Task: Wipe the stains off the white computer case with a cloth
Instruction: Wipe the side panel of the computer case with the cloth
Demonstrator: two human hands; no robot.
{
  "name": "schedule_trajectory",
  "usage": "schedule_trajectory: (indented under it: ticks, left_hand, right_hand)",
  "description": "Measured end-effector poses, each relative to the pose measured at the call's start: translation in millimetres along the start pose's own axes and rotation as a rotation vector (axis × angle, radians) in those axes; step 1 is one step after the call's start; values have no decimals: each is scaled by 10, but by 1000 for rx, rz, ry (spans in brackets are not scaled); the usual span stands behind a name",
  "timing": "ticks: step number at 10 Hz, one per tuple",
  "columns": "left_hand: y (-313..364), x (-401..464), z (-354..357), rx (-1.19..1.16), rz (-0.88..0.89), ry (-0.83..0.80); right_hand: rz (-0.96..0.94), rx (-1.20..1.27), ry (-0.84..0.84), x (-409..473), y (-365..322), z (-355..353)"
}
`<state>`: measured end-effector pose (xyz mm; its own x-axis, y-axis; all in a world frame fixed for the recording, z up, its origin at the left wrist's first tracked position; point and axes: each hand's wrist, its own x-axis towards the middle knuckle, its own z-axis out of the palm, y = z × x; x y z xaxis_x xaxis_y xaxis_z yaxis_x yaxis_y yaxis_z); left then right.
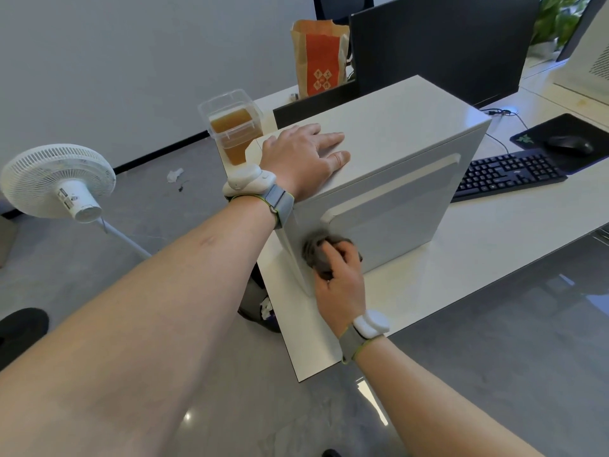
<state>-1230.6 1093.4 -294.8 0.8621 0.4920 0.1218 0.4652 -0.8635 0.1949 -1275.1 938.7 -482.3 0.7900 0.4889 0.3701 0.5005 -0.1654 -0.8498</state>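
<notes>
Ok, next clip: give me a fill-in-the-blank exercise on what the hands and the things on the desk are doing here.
1. The right hand presses a grey ____ against the side panel of the white computer case.
2. The left hand lies flat on the ____ of the case.
3. Right of the case, on the desk, lies a black ____, with a black mouse on a mouse pad beyond it.

Missing words: cloth; top; keyboard

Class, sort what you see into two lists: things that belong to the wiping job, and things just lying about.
In the job:
case
cloth
right hand, gripping the cloth
left hand, flat on the case

Lying about:
keyboard
mouse
paper bag
fan
clear tub
</notes>
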Motion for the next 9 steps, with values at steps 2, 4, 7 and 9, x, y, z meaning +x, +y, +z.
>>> schedule_trajectory:
  ticks: [2, 4, 7, 9]
  left_hand:
    - [31, -7, -6, 2, 2, 5]
    - [3, -2, 18, 0, -3, 1]
    - [2, 1, 17, -2, -1, -2]
    - [-2, 19, 11, 1, 5, 2]
  right_hand:
    - [62, 9, -37, -98, 17, 43]
    - [255, -168, -294, -109, 170, 207]
    - [574, -131, -269, -171, 314, 201]
    - [1395, 826, 45, 50, 166, 151]
